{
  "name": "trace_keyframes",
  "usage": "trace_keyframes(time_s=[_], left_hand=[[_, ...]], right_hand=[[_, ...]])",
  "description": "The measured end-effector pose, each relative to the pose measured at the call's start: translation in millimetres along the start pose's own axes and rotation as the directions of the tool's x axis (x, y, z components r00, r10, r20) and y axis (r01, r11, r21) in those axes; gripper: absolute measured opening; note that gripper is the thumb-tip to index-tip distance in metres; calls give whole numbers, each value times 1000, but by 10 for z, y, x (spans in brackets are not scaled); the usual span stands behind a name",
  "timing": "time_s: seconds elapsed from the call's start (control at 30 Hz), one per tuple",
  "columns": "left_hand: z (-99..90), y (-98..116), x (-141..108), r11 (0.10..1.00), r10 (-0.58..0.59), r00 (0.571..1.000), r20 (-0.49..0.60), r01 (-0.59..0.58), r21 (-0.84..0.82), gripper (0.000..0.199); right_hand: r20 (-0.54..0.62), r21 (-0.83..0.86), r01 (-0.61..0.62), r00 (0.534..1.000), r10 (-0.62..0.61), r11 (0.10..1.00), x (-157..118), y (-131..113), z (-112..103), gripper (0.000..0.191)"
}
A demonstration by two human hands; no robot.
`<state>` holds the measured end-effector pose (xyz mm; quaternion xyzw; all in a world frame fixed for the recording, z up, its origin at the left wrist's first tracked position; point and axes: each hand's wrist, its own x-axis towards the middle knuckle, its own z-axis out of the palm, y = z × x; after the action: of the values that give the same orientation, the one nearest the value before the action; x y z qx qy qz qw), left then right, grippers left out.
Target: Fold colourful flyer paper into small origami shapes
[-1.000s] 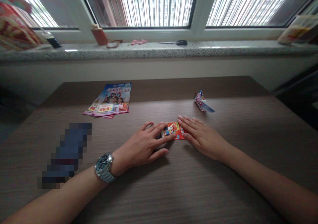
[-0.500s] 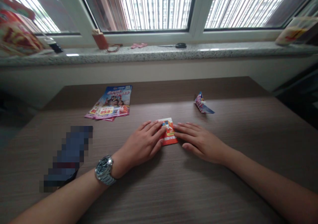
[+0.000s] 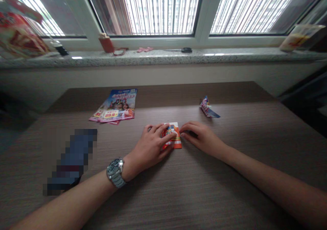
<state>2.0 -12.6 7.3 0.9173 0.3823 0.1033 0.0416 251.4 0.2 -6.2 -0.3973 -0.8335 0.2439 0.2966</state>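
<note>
Right hand [image 3: 205, 138] newly curled; red paper [image 3: 177, 142] part-hidden.

A small, rectangular, orange-red and white printed paper [image 3: 178, 136] lies flat on the desk [image 3: 163, 196] — partly under the left grip [image 3: 152, 143], its right edge just beside the right grip [image 3: 204, 138].

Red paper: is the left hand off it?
No, fingers of the left hand lie across the red paper.
</note>
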Motion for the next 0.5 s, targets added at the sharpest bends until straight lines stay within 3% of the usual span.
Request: trace_keyframes(time_s=[0.2,0.5], left_hand=[[31,-1,2,996,-81,997,-15,80,-43,60],[31,-9,-7,996,-79,997,-11,79,-41,61]], right_hand=[[-7,-25,-125,992,124,992,308,166,29,2],[-54,-122,-117,992,111,986,418,220,58,9]])
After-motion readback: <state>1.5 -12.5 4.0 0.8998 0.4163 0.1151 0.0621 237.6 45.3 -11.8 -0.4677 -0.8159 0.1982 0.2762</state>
